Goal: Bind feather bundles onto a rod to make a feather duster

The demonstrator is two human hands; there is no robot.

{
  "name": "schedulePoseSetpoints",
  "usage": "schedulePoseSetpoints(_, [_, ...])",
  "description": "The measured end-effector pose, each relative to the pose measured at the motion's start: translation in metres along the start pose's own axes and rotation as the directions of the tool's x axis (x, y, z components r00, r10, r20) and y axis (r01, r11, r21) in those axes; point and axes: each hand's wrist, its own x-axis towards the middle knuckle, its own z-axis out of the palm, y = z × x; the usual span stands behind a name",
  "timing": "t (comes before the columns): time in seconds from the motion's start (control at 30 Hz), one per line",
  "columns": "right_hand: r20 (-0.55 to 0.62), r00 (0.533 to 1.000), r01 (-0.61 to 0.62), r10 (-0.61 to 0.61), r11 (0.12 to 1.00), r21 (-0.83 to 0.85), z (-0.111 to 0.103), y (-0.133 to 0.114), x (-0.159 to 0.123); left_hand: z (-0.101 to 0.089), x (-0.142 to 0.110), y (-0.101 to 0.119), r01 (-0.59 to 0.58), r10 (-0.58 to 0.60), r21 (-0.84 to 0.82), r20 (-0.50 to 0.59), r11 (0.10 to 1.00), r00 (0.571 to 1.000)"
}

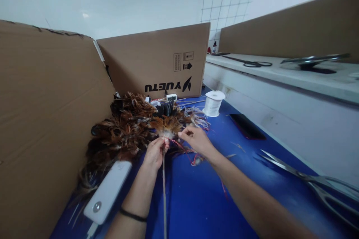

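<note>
A bunch of brown feathers point(167, 124) with a pale fluffy base stands upright at the middle of the table. My left hand point(154, 154) is closed on its base, where pinkish-red wrapping shows between the fingers. From there a thin beige strip point(164, 198) runs down toward me. Just right of the pale fluff, my right hand point(196, 140) is pinched; whatever lies between its fingertips is too small to make out. Loose red strands point(186, 151) hang below the right hand. To the left spreads a heap of brown feathers point(120, 138).
Cardboard point(47, 119) walls off the left, and a printed carton point(157, 59) stands behind. A white spool point(213, 104), a dark phone point(246, 126) and large scissors point(303, 175) lie right. A white power bank point(108, 192) sits near my left forearm on the blue table point(202, 209).
</note>
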Motion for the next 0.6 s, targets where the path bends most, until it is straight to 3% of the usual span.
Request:
schedulePoseSetpoints(0.1, [0.151,0.985,-0.094,0.080,0.992,0.086,0.004,-0.002,-0.010,0.000,-0.001,-0.001,-0.020,0.019,0.027,0.017,0.999,1.000])
schedulePoseSetpoints(0.23, [0.400,0.885,-0.386,0.239,0.857,0.341,0.020,-0.010,-0.014,0.001,-0.003,-0.002,-0.056,0.053,0.056,0.042,0.997,0.998])
schedulePoseSetpoints(0.47, [0.505,0.789,-0.578,0.349,0.701,0.418,0.025,-0.020,-0.006,0.002,-0.002,-0.002,-0.043,0.043,0.055,0.004,0.998,0.999])
schedulePoseSetpoints(0.53, [0.518,0.773,-0.597,0.367,0.695,0.399,0.025,-0.020,-0.005,0.003,-0.003,-0.003,-0.042,0.043,0.059,-0.007,0.997,0.999])
schedulePoseSetpoints(0.6, [0.493,0.786,-0.578,0.374,0.726,0.371,0.025,-0.020,-0.004,0.003,-0.003,-0.003,-0.042,0.042,0.068,-0.007,0.997,0.999])
